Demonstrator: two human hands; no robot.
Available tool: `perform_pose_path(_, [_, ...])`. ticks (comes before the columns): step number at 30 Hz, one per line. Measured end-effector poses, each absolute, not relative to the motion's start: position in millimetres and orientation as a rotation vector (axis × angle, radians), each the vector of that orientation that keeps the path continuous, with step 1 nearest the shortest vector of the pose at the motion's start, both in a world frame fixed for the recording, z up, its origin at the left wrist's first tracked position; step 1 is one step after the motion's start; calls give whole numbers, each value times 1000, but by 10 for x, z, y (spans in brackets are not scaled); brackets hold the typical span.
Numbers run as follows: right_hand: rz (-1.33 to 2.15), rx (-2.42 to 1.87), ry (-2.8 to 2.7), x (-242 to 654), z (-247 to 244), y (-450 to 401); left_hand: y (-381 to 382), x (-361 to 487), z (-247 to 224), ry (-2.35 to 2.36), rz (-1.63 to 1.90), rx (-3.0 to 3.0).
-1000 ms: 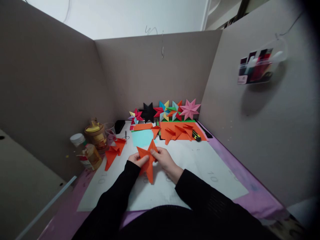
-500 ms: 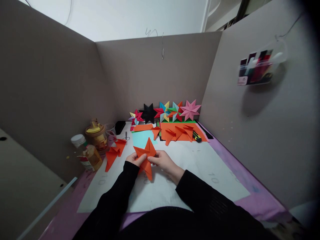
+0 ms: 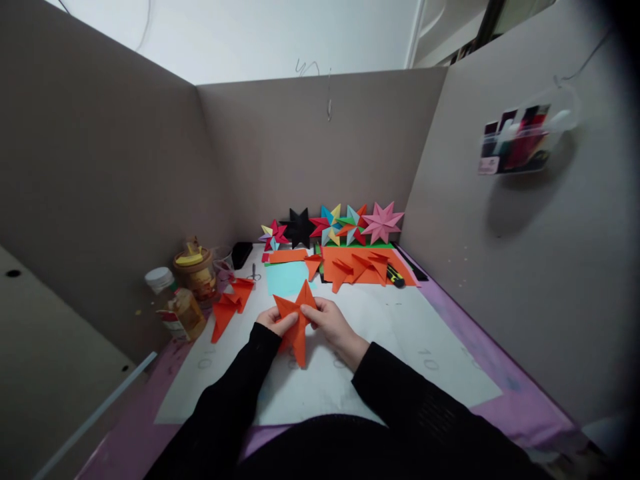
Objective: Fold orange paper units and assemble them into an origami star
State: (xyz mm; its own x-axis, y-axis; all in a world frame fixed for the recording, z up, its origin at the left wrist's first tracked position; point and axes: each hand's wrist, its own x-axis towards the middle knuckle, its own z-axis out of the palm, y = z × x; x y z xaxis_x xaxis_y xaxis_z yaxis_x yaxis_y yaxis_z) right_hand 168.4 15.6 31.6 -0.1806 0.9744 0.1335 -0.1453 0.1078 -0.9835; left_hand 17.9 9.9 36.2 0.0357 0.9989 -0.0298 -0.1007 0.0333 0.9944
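Note:
An orange folded paper piece [image 3: 299,340] with several points is held up over the white sheet [image 3: 390,347]. My left hand [image 3: 277,321] pinches its left side, thumb on the front. On its right side, my right hand [image 3: 330,323] grips it between thumb and fingers near the middle. Folded orange pieces [image 3: 227,307] lie to the left of my hands. More folded orange pieces [image 3: 363,267] rest on orange paper behind, beside a light blue sheet [image 3: 286,277].
Paper stars [image 3: 383,222] lean on the back panel. At the left are a bottle [image 3: 183,313], a brown tub [image 3: 197,273] and small scissors [image 3: 254,273]. A yellow-black cutter [image 3: 395,277] lies at the back right. Panels enclose three sides.
The held orange piece has turned slightly, its top point now further right. My right thumb has moved up toward its middle. The camera view has shifted a little.

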Motion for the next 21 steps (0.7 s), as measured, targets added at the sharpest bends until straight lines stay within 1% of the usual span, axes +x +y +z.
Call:
perform_pose_path(3, [1361, -931, -1363, 1677, 340, 134, 134, 171, 335, 1127, 1276, 1114])
perform_pose_path(5, [1303, -947, -1408, 1677, 367, 121, 159, 160, 317, 1136, 1308, 1150])
perform_pose_path(7, [1145, -987, -1443, 1688, 399, 112, 175, 137, 316, 1174, 1395, 1263])
perform_pose_path(11, [786, -1088, -1556, 1737, 454, 104, 145, 48, 385, 1348, 1846, 1723])
perform_pose_path(13, [697, -1091, -1606, 1757, 461, 104, 112, 10, 430, 1391, 1970, 2011])
perform_pose_path(16, [671, -1061, -1635, 1765, 445, 106, 85, -8, 457, 1397, 1932, 2296])
perform_pose_path(21, [647, -1057, -1653, 1747, 415, 104, 118, 4, 431, 1339, 1866, 2428])
